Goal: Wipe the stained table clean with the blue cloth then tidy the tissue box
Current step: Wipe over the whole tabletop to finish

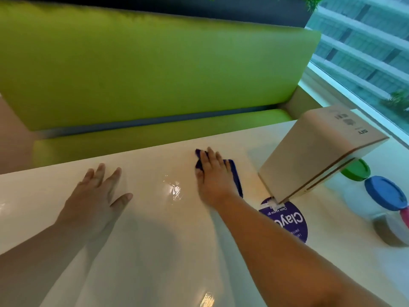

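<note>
Hands lie apart: the right hand (211,173) presses the blue cloth (235,177) flat under straight fingers at the bench's (155,251) far side, and the left hand (99,191) rests spread and empty beside it. The tissue box (309,156) stands tilted just right of the cloth, nearer the right hand.

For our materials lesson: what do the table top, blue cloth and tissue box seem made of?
Table top: glossy, probably laminate or plastic film; it mirrors light with wrinkled glare. Blue cloth: soft fabric, bunching under the right hand. Tissue box: matte beige with print, maybe cardboard or wood.
</note>
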